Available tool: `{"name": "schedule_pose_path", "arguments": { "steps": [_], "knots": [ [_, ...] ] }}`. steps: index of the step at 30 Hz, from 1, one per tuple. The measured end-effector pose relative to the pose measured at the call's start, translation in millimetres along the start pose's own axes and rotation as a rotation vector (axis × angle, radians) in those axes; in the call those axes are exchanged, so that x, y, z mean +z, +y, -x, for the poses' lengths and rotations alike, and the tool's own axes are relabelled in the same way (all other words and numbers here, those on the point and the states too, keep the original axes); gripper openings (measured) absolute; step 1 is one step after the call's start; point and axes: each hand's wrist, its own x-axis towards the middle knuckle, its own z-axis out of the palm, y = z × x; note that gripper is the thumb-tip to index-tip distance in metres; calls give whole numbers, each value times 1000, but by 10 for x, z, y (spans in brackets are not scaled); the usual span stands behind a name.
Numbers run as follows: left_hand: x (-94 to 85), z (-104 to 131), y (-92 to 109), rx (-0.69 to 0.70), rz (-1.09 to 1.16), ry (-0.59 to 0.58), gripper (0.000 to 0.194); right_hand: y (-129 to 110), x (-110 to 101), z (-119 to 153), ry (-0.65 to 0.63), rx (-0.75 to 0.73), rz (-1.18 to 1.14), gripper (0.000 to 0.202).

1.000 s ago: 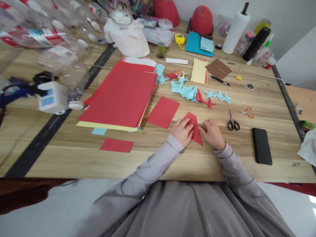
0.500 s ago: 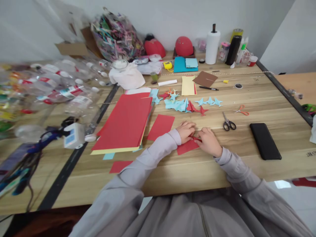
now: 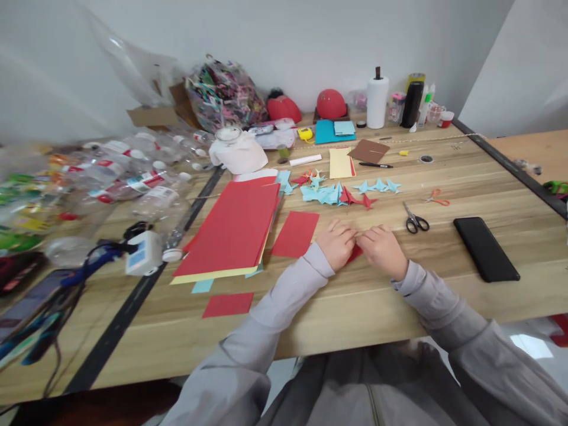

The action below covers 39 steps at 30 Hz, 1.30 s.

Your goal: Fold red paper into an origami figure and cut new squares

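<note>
My left hand and my right hand meet over a small piece of red paper at the table's front. Fingers of both hands are closed on it, and they cover most of the sheet. Just left of my hands lies a flat red paper rectangle. Beyond them is a cluster of light blue folded paper shapes, with red folded paper shapes beside it. Farther left rests a stack of large red sheets, with yellow and blue edges showing underneath.
Black-handled scissors, orange scissors and a black phone lie to the right. Plastic bottles crowd the left side near a white power block. A pen and brown paper are farther back.
The view has shifted slightly. My hands have drawn closer together over the red paper, and far less of it shows now than before.
</note>
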Motion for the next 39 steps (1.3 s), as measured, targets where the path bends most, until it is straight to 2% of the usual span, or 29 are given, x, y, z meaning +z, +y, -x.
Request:
{"name": "schedule_pose_path", "arguments": {
  "steps": [4, 10, 13, 16, 19, 21, 25, 29, 33, 36, 39],
  "knots": [
    [14, 108, -122, 28, 25, 57, 27, 66, -39, -7, 47, -64, 25, 18],
    [-50, 390, -507, -106, 31, 135, 25, 217, -86, 1, 111, 17, 0, 22],
    [-103, 503, -605, -225, -41, 233, 23, 263, -83, 14, 169, 68, -1, 21],
    [-111, 497, -459, -291, -99, 359, 21, 221, -67, 22, 215, 46, -5, 19],
    [-58, 395, -149, -172, -77, 302, 24, 103, -67, 32, 191, -25, -30, 19],
    [-7, 331, 31, -113, -76, 322, 22, 20, -90, 40, 179, -56, -43, 19],
    [41, 297, 178, -59, -91, 339, 20, -72, -158, 49, 118, -104, -40, 21],
    [-25, 315, 146, -36, -85, 366, 20, -53, -178, 50, 114, -100, 16, 19],
    [-113, 377, -11, -35, -116, 393, 21, 64, -170, 47, 190, -67, 51, 15],
    [-140, 462, -187, -138, -105, 378, 22, 166, -165, 45, 246, 94, 52, 16],
    [-130, 517, -286, -273, 7, 398, 19, 201, -138, 41, 364, 287, 1, 16]
  ]
}}
